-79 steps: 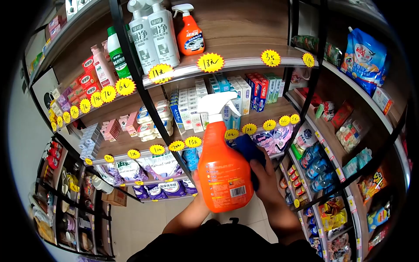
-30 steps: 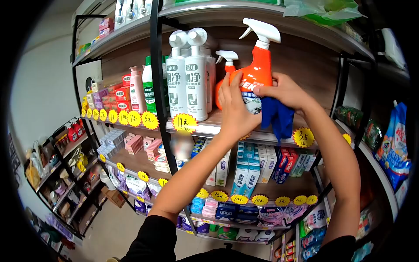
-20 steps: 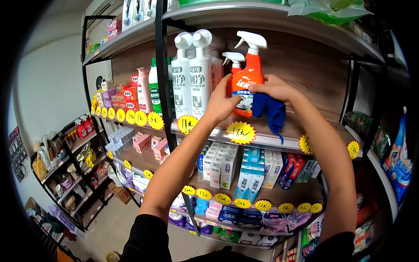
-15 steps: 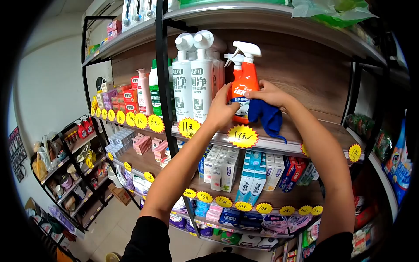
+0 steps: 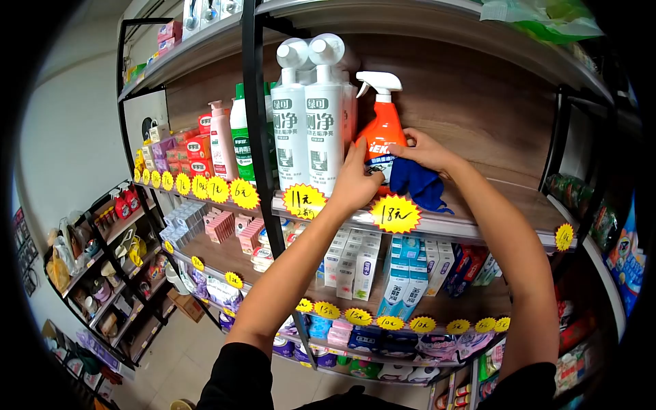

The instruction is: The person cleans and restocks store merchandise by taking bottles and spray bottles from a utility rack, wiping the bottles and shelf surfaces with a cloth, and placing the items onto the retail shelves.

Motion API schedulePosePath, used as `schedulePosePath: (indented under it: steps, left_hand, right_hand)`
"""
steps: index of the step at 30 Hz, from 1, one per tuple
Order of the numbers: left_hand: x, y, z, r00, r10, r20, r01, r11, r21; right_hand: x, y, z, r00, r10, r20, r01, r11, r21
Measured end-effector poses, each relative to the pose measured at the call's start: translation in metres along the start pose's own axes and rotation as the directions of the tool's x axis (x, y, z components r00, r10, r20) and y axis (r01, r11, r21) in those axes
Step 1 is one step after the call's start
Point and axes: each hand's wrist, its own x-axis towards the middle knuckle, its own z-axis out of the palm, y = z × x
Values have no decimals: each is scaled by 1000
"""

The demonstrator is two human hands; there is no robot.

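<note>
An orange spray bottle (image 5: 387, 126) with a white trigger head stands upright on the shelf, between my hands. My left hand (image 5: 357, 181) is curled against its left side, partly covering the label. On the right side, my right hand (image 5: 425, 152) presses its thumb near the label and has a dark blue cloth (image 5: 418, 186) bunched under its fingers. The cloth drapes towards the shelf edge. Tall white cleaner bottles (image 5: 322, 130) stand just left of the spray bottle. Below it, a yellow price tag (image 5: 396, 214) is fixed to the shelf front.
A black shelf post (image 5: 253, 102) rises left of the white bottles, with a pink pump bottle (image 5: 221, 140) and soap boxes beyond it. Toothpaste boxes (image 5: 403, 277) fill the shelf below. Overhead runs another shelf (image 5: 383, 15); a second rack (image 5: 102, 253) stands far left.
The front spray bottle has shifted left and down against the white bottles, and the second trigger head behind it is now hidden. Both hands moved with it; the camera view shifted slightly.
</note>
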Motion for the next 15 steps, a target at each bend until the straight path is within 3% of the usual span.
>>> schedulePosePath:
  steps: [1,3,5,10,12,15]
  left_hand:
    - [-1,4,0,998,52,-29,-49,995,91]
    - [-9,13,-2,1000,-8,-9,8,1000,9]
    - [-15,16,-3,1000,-23,-9,24,994,110]
    - [-25,15,-2,997,-48,68,33,977,209]
    - [-27,15,2,995,-34,91,2,944,331]
    - [-23,16,2,994,-60,93,26,942,336]
  right_hand:
    - [2,6,-2,999,12,-32,-13,999,-36]
    - [2,11,-7,998,20,-64,-25,997,-77]
    - [-1,16,-10,996,86,-26,-90,944,-316]
    - [-7,16,-1,992,79,-100,-111,921,-375]
    - [-3,20,-1,993,59,-98,-88,942,-325]
    - [-3,16,-1,996,64,-67,-81,952,-297]
